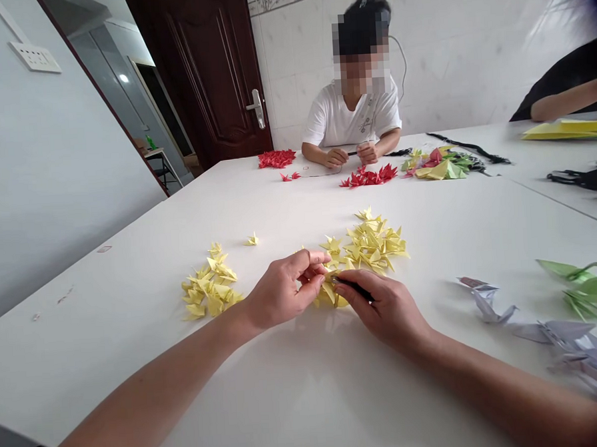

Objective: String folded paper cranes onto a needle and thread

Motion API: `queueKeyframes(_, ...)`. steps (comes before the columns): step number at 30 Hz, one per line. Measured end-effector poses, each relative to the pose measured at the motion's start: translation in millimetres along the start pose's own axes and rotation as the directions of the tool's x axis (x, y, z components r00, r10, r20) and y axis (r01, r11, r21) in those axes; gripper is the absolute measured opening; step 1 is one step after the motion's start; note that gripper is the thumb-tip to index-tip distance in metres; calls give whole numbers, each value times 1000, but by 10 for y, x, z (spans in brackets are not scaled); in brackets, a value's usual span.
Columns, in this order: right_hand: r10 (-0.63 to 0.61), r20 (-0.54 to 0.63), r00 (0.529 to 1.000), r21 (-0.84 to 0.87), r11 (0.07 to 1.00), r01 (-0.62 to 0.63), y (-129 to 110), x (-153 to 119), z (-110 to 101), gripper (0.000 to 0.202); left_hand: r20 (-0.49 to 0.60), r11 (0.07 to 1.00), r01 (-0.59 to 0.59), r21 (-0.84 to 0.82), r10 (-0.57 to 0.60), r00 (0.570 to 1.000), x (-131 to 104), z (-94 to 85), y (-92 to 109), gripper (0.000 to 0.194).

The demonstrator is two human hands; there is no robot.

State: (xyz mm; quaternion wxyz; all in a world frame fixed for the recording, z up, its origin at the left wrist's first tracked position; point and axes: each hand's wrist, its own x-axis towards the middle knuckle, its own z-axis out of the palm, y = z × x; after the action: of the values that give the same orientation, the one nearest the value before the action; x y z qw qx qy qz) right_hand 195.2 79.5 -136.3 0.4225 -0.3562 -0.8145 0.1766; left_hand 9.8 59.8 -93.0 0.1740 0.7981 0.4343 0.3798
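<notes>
Landmark for all places: the larger yellow pile of folded paper, on the white table. Both hands work at its near-left edge. Right hand is closed round a dark slim tool, gripped between thumb and fingers, its small shiny tip pointing left, toward the left hand's fingertips. Left hand sits left of and slightly nearer than the pile, fingers curled, thumb and forefinger close together; cannot tell whether anything is pinched there, the tips being small and partly overlapped. Yellow folded paper lies under and between the two sets of fingertips, just on the near-left side of the pile; whether the tool touches it is unclear. Step in hand, as I judge it: close fingertip work with the tool on or beside one yellow piece. The next move seems to call for a steady left hand, a light touch so the folds are not crushed, and small, careful control of the tip. Smaller yellow pile stands well to the left of the landmark; a lone yellow piece lies between the two, farther back. Pale purple paper pieces lie to the right and nearer; beyond the pile, red folded pieces lie before a co-worker in a white shirt.
</notes>
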Motion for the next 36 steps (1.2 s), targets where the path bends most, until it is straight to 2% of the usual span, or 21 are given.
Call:
queueKeyframes(6,3,3,1000,-12,1000,-3,-7,-2,6,17,6,999,23,-30,-23,1000,3,-8,8,27)
queueKeyframes(13,13,2,1000,0,1000,-13,-13,-1,-2,17,62,956,228,-183,-220,973,11,-14,57,29)
queueKeyframes(16,1,-33,999,55,999,1,-25,8,-25,12,91,884,332,-328,-320,943,32,-17,70,27)
queueKeyframes(20,-6,-113,994,169,985,25,-51,40,-61,17,193,710,444,-547,-409,892,64,-36,61,21)
queueKeyframes(23,-102,-162,982,174,976,130,-62,66,-73,21,294,619,498,-607,-407,865,73,-53,60,23)
queueKeyframes(26,-178,-168,970,161,965,205,-57,69,-68,24,330,585,517,-625,-402,854,71,-55,75,24)
queueKeyframes(30,-187,-162,969,158,964,213,-39,50,-51,21,319,577,522,-628,-421,849,69,-40,73,22)
queueKeyframes(36,-167,-144,976,160,969,189,-43,56,-38,15,306,610,499,-616,-398,865,54,-23,68,19)
